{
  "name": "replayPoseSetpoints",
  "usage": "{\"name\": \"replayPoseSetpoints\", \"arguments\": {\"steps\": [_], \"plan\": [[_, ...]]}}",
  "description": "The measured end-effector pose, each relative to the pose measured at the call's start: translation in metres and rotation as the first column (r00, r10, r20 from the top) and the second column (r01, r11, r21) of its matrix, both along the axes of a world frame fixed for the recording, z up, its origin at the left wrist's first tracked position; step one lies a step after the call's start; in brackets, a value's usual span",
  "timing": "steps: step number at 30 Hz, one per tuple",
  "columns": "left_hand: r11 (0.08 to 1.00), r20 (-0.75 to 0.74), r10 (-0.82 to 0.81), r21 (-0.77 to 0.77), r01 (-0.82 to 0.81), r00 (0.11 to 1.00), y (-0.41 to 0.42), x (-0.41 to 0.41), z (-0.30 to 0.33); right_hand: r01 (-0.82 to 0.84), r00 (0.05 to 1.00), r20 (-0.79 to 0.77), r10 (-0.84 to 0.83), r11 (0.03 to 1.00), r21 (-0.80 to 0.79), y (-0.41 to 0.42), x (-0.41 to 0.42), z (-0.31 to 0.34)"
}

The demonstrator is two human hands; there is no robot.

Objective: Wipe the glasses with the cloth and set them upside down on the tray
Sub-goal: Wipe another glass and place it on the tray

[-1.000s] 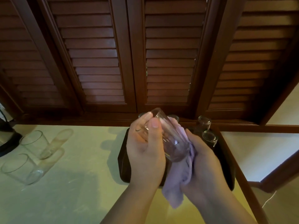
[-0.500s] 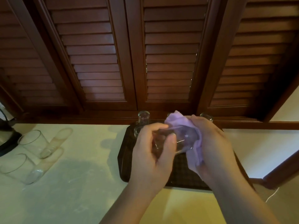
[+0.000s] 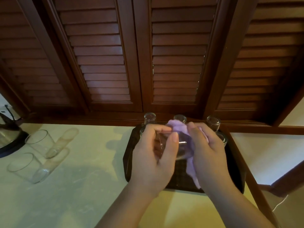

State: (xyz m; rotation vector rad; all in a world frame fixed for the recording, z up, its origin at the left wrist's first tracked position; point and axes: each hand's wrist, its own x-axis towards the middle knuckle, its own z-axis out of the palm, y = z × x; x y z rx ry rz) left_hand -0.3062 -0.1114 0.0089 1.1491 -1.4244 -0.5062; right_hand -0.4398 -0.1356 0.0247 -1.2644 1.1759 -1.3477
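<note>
- The left hand [image 3: 154, 155] is wrapped round a clear glass [image 3: 174, 145], thumb across the near side and fingers curled over the far side, holding it on its side above the tray [image 3: 130, 162].
- The right hand [image 3: 207, 145] is closed on a lilac cloth [image 3: 190, 168], pressing it against the end of the glass that faces away from the left palm; a loose tail of cloth hangs down below that hand.
- Whether the cloth goes inside the glass or only covers its outside, I cannot tell.
- Just beyond the two hands, three glasses stand upside down along the tray's far edge: one [image 3: 149, 118] past the left knuckles, one [image 3: 180, 118] behind the bunched cloth, one [image 3: 213, 122] past the right fingers.
- Another upturned glass [image 3: 222, 139] peeks out just beside the right hand, and one more glass [image 3: 142, 131] shows at the left fingertips.
- Well off to the left of the grip, two glasses [image 3: 39, 142] [image 3: 23, 167] lie on their sides on the pale counter [image 3: 82, 186], near a kettle [image 3: 8, 137].
- Dark louvred shutters [image 3: 105, 63] rise behind everything.
</note>
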Motion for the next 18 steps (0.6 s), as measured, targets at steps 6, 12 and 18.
{"name": "replayPoseSetpoints", "arguments": {"steps": [6,12,18], "plan": [[0.976,0.416,0.044,-0.212,0.05,0.908,-0.01,0.033,-0.008,-0.393,0.919,0.285,0.271,0.675,0.624,0.005,-0.012,0.021],[0.988,0.392,0.151,-0.075,-0.133,0.907,-0.005,0.022,-0.002,-0.133,0.985,0.162,0.051,0.825,0.549,0.011,0.005,0.017],[0.777,0.026,0.105,0.621,-0.099,0.994,-0.013,0.0,0.021,0.144,0.92,-0.27,-0.283,0.887,-0.438,0.018,0.004,-0.036]]}}
